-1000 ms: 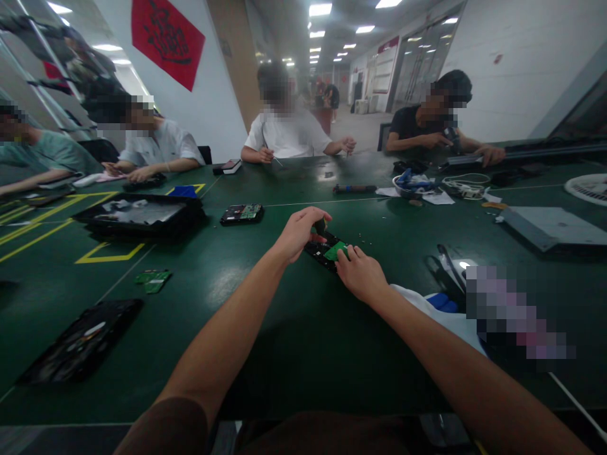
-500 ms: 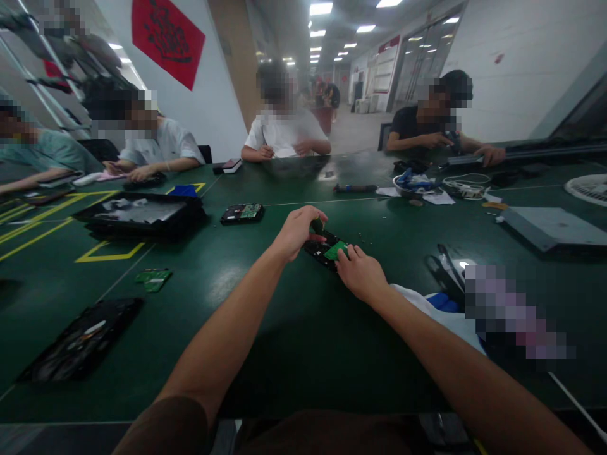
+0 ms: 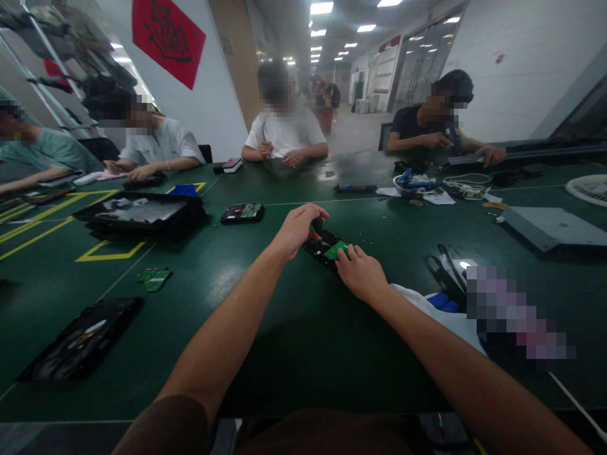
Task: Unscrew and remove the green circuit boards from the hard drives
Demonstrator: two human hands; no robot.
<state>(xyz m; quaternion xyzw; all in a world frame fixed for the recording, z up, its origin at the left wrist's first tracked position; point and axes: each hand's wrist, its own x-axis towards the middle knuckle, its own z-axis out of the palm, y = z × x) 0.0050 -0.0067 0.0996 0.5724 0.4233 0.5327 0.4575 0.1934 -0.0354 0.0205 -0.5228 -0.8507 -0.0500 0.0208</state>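
Drive: one, black, near the middle of the frame, flat on the green table, set aslant.
Board: green, on the right part of the drive, its right edge partly under fingers.
Tool: dark handle, raised above the drive's upper-left end; tip hidden.
Left hand: thumb and fingers bent, pinching the tool's handle.
Right hand: fingers curled and close together, touching the board at its right edge; cannot tell whether they grip or only press.
Specks: several, small and pale, on the table just beyond the drive; too small to identify.
Second drive: black and silver with some green, left of the hands.
Tray: black, left of frame, holding pale pieces.
Loose board: green, left of frame, below the tray.
Panel: black, lower left.
Bowl: upper right, blue contents.
Cable: white, coiled, beside the bowl.
Box: grey, flat, right edge of frame.
Co-workers: four seated across the upper frame, one in a white shirt at centre.
Poster: red, black writing, upper left.
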